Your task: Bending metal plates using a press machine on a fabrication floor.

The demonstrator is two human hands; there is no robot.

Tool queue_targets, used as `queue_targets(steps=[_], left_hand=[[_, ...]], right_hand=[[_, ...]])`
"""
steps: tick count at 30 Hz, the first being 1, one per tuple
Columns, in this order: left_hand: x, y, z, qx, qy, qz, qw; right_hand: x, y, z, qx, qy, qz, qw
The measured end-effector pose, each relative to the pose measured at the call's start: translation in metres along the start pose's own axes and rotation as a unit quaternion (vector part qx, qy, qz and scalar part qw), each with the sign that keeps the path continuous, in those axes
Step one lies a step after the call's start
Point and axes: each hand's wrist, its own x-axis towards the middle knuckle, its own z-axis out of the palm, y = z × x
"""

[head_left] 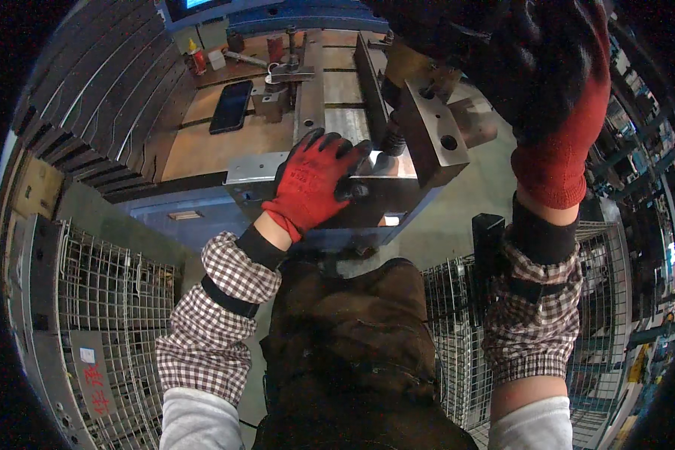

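Grey metal, likely heavy and slick, the plate [253, 168] at the front of the table [195, 156], under our spread left hand [316, 180], seems best held endwise; whether our right hand [553, 90] grips, we cannot tell.

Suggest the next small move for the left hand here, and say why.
Probably slide the left hand slightly leftward along the pale metal piece: its fingers appear close to the dark cylindrical tool, while the right hand is raised, with whatever it may hold too dark to make out.
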Motion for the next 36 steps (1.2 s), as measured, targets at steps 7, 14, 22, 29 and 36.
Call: queue_targets(steps=[7, 14, 22, 29, 36], left_hand=[[0.001, -0.002, 0.004, -0.005, 0.005, 0.009, 1.000], [0.000, -0.002, 0.004, -0.001, 0.004, 0.005, 1.000], [0.004, -0.001, 0.009, 0.007, -0.001, 0.004, 1.000], [0.001, -0.003, 0.002, 0.013, -0.017, -0.006, 1.000], [0.003, 0.000, 0.007, 0.024, -0.018, -0.005, 1.000]], right_hand=[[-0.001, 0.003, -0.003, 0.011, -0.005, 0.022, 1.000], [-0.008, 0.002, -0.004, 0.053, -0.002, 0.071, 0.996], [-0.040, 0.006, -0.019, 0.212, 0.069, 0.283, 0.933], [-0.162, -0.044, -0.001, 0.326, -0.045, 0.544, 0.772], [-0.244, -0.107, 0.028, 0.444, -0.152, 0.631, 0.617]])
